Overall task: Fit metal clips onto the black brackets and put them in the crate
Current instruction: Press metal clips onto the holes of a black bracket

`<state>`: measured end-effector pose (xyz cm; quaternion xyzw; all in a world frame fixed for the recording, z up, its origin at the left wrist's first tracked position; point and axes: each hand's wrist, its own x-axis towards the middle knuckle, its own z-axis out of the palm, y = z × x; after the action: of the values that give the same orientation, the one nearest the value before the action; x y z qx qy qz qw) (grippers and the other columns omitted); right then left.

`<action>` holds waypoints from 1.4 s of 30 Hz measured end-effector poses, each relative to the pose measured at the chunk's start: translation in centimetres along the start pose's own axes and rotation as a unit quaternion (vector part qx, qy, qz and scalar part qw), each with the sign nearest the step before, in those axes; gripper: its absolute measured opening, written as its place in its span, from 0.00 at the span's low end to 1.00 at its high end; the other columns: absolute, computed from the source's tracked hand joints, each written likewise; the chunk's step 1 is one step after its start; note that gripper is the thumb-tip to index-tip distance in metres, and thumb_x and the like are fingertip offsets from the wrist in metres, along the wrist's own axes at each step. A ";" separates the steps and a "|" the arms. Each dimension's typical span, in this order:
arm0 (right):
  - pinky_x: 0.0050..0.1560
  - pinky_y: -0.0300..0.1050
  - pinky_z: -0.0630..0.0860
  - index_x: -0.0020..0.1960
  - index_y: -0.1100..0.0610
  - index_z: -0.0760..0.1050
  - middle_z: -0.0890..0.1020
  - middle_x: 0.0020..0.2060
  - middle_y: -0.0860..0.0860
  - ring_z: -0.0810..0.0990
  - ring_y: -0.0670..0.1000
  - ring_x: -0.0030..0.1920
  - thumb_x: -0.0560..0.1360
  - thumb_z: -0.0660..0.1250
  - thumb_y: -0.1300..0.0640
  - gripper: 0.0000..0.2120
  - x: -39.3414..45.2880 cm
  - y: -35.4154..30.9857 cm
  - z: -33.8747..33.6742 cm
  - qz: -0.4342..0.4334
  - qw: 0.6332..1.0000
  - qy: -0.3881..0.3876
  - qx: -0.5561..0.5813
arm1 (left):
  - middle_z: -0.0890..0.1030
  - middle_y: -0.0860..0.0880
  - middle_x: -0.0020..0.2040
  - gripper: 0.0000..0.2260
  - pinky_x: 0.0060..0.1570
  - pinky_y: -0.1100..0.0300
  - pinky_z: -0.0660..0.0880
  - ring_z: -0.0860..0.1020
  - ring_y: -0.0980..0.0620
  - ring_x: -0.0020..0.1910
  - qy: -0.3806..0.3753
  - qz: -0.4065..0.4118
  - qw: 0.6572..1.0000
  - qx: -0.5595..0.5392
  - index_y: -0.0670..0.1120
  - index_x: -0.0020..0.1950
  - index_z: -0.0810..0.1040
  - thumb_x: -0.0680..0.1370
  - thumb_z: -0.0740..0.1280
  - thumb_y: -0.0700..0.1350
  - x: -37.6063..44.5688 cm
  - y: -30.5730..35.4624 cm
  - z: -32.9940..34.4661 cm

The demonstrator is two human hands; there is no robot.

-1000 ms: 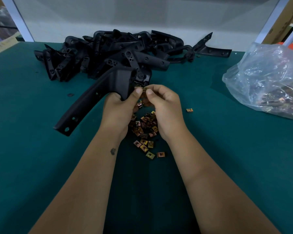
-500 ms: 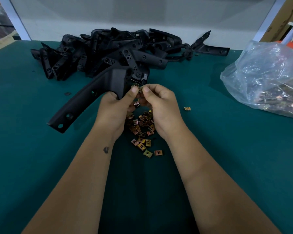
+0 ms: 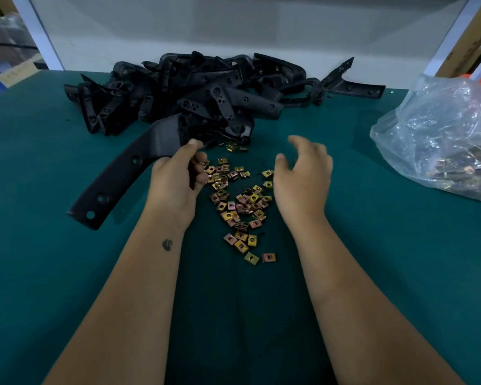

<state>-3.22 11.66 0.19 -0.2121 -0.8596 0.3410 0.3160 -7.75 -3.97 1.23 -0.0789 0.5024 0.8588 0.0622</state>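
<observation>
- Left hand [image 3: 175, 179] grips the wide end of one black bracket [image 3: 128, 173], thumb on top; the bracket's long arm slants down toward the person, left of the clip pile [image 3: 238, 201].
- Right hand [image 3: 303, 173] hovers over the right edge of the clip pile, fingers spread and loosely curled, holding nothing; the two hands are apart.
- Judged step: take one more clip for the held bracket.
- Pick a single clip lying apart from the others, at the pile's rim, to avoid lifting two.
- Turn the clip's open side toward the bracket edge before pushing it on; align its hole with a bracket hole.
- Keep the bracket steady and clear of the bracket heap [image 3: 195, 90] behind the clip pile.
- Spare clips sit in the plastic bag [image 3: 439, 134], well right of the pile.
- No crate is in view.
</observation>
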 end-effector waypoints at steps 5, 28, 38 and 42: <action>0.66 0.48 0.57 0.64 0.50 0.78 0.74 0.61 0.49 0.64 0.54 0.66 0.79 0.64 0.49 0.15 -0.4 -0.1 1.1 -0.113 0.975 -0.118 -0.149 | 0.70 0.54 0.27 0.06 0.21 0.68 0.60 0.64 0.59 0.23 0.002 -0.010 0.999 0.041 0.44 0.48 0.76 0.83 0.62 0.43 -0.2 0.1 -0.2; 0.47 0.37 0.78 0.47 0.49 0.83 0.83 0.42 0.44 0.80 0.40 0.42 0.77 0.66 0.62 0.10 -0.5 -1.7 0.8 0.090 0.923 -0.102 0.360 | 0.80 0.46 0.40 0.07 0.23 0.69 0.69 0.77 0.55 0.29 -0.137 -0.130 0.979 -0.075 0.41 0.49 0.74 0.83 0.61 0.44 -1.4 -0.6 1.3; 0.39 0.39 0.78 0.46 0.60 0.80 0.84 0.36 0.52 0.83 0.48 0.37 0.75 0.68 0.70 0.06 -0.2 -1.6 0.3 0.172 0.803 -0.134 0.555 | 0.84 0.43 0.47 0.13 0.38 0.60 0.80 0.84 0.52 0.44 -0.187 -0.097 0.976 -0.059 0.35 0.62 0.76 0.81 0.64 0.42 -1.8 -1.0 1.4; 0.41 0.39 0.80 0.51 0.61 0.79 0.85 0.35 0.51 0.83 0.48 0.37 0.77 0.66 0.70 0.08 -0.2 -1.8 0.0 0.169 0.794 -0.134 0.569 | 0.83 0.44 0.46 0.15 0.37 0.63 0.80 0.84 0.53 0.41 -0.175 -0.101 0.978 -0.058 0.35 0.65 0.74 0.82 0.64 0.42 -1.9 -0.8 1.5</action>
<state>-3.30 10.36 1.38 -0.0884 -0.4948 0.8415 0.1982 -5.87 -2.32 1.59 0.0194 0.4228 0.8761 0.2309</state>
